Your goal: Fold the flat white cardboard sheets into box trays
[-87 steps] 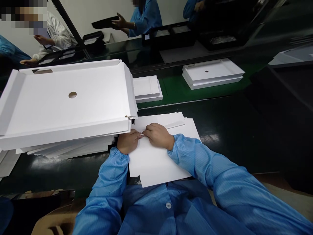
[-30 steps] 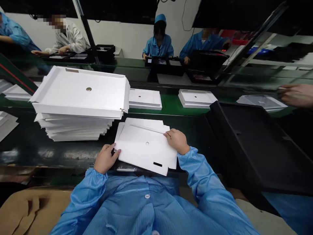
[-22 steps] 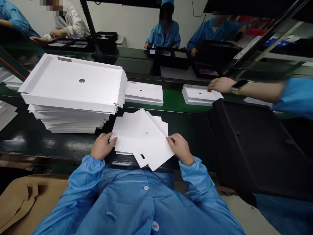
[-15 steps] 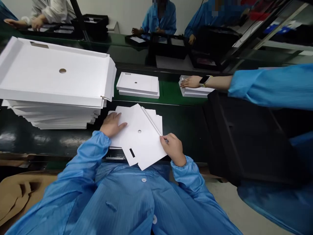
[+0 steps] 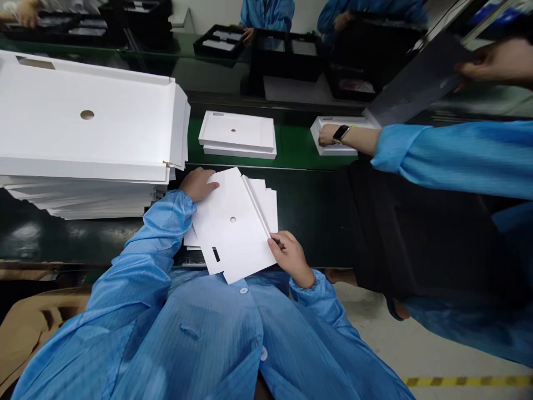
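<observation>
A flat white cardboard sheet (image 5: pixel 237 228), with a round hole and a small slot cut in it, lies slanted over other white sheets (image 5: pixel 270 201) on the dark bench before me. Its long right edge is folded up into a narrow strip. My right hand (image 5: pixel 292 258) pinches the lower end of this strip between thumb and fingers. At the sheet's upper left edge, my left hand (image 5: pixel 197 185) holds on, thumb on top and fingers at the far side.
On the left rises a tall stack of large white cardboard trays (image 5: pixel 125 136). Two smaller white trays (image 5: pixel 237 132) sit on the green belt (image 5: pixel 293 147). A co-worker's watch-wearing hand (image 5: pixel 328 134) reaches into a white tray (image 5: pixel 333 150); black trays (image 5: pixel 287 44) stand across.
My left hand has gone from spread flat on the sheet to its upper left edge. The folded strip stands wider. The co-worker's hand has curled into the tray, and another hand lifts a grey sheet.
</observation>
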{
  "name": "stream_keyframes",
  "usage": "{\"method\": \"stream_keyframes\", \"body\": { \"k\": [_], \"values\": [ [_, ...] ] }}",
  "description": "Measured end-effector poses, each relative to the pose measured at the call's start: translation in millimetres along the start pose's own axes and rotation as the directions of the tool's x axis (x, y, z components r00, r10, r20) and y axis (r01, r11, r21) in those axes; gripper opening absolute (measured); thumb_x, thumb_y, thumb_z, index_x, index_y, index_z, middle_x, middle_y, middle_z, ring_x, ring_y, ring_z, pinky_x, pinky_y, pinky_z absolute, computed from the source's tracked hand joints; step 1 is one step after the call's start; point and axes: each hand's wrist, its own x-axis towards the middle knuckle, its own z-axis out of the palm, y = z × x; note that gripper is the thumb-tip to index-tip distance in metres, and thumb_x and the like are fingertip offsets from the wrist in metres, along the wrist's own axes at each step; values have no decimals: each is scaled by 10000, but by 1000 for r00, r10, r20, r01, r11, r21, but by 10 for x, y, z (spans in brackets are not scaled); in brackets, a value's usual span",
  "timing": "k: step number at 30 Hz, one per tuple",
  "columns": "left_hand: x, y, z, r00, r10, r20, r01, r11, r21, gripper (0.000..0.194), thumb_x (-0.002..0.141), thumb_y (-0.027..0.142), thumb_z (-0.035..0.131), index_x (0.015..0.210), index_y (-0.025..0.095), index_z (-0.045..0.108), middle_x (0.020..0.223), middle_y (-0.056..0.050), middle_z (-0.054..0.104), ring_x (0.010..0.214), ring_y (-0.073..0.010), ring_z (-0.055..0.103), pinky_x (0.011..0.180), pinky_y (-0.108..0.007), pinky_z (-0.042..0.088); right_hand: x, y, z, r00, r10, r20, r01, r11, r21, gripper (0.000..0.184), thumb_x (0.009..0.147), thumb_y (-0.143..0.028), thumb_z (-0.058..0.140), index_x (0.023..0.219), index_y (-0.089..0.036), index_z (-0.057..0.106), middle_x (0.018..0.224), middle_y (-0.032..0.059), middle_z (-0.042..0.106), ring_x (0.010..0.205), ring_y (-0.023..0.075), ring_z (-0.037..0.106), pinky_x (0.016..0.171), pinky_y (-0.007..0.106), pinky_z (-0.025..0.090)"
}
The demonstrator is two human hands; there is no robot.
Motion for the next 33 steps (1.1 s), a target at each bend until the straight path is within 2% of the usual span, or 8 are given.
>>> {"method": "stream_keyframes", "body": {
  "k": [2, 5, 7, 10, 14, 17, 21, 33],
  "values": [
    [-17, -37, 20, 1000, -4, -7, 3, 999, -46, 544, 901, 444, 598, 1393, 212, 614, 1264, -110, 618, 1211, -290, 573, 1072, -372, 437, -42, 23, 6, 999, 35, 30, -33, 998, -62, 374, 972, -478, 535, 1152, -192, 697, 1153, 116, 672, 708, 165, 623, 721, 323, 531],
    [-73, -110, 66, 999, -42, -18, 40, 995, -95, 545, 912, 442, 583, 1407, 215, 601, 1217, -102, 609, 1121, -267, 597, 1052, -368, 451, -83, 2, 38, 998, 65, 19, -57, 964, -259, 445, 963, -539, 554, 1219, -191, 660, 1180, 136, 657, 851, 221, 648, 743, 339, 505],
    [-124, -169, 100, 997, -77, -29, 73, 991, -113, 562, 918, 449, 571, 1426, 211, 582, 1220, -103, 596, 1075, -254, 602, 1033, -364, 465, -90, -37, 70, 998, 63, 4, -57, 929, -367, 457, 965, -578, 550, 1166, -182, 660, 1110, 134, 670, 890, 240, 643, 722, 325, 467],
    [-199, -253, 143, 993, -105, -52, 98, 988, -119, 575, 928, 464, 548, 1443, 209, 565, 1238, -110, 583, 1063, -252, 599, 1010, -362, 483, -60, -95, 93, 998, 62, -13, -61, 878, -475, 480, 985, -631, 497, 989, -178, 658, 942, 104, 685, 811, 217, 624, 657, 301, 384],
    [-250, -297, 166, 993, -91, -81, 82, 991, -109, 576, 937, 463, 526, 1450, 205, 558, 1215, -115, 582, 1090, -264, 592, 1027, -375, 478, 58, -145, 23, 989, 60, 138, 38, 786, -617, 533, 1029, -616, 405, 855, -183, 662, 799, 85, 687, 687, 194, 593, 595, 318, 266],
    [-248, -278, 170, 994, -89, -70, 82, 992, -94, 580, 942, 467, 509, 1459, 206, 548, 1223, -121, 580, 1112, -285, 586, 1034, -396, 473, 167, -177, -61, 964, 11, 265, 168, 749, -641, 539, 1068, -528, 343, 867, -180, 703, 779, 98, 705, 676, 198, 604, 596, 325, 231],
    [-228, -255, 189, 993, -102, -57, 99, 993, -58, 578, 939, 458, 507, 1463, 217, 544, 1211, -127, 588, 1159, -305, 570, 1039, -408, 466, 272, -225, -143, 932, -61, 357, 286, 729, -622, 540, 1082, -425, 320, 861, -160, 735, 780, 122, 729, 682, 208, 626, 616, 329, 248],
    [-472, -312, 214, 988, -130, -90, 126, 991, -48, 600, 950, 463, 474, 1476, 177, 519, 1226, -148, 592, 1237, -318, 539, 1090, -415, 440, 535, -238, -344, 863, -110, 494, 437, 655, -617, 490, 1066, -292, 359, 834, -111, 751, 770, 165, 742, 713, 243, 664, 624, 353, 262]
  ]
}}
